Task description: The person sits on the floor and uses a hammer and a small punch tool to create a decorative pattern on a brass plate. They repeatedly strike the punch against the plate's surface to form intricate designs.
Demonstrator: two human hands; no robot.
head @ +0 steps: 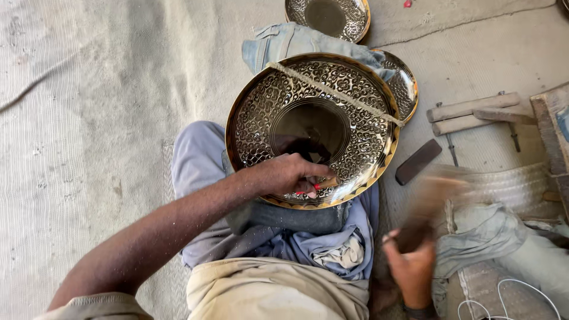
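A round, embossed brass tray [314,127] is touched by the left hand [284,175], closed around a thin punch [323,185] pointing to 3 o'clock. A blurred wooden mallet [430,201] is gripped by the right hand [412,266].

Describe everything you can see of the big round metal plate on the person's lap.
The plate is a wide, shiny, brass-coloured disc with a dense engraved pattern, a plain dark centre and a golden scalloped rim. It lies tilted on the lap, on blue cloth. A cord runs across its upper part. The left hand rests on its lower edge, pressing a small tool against it.
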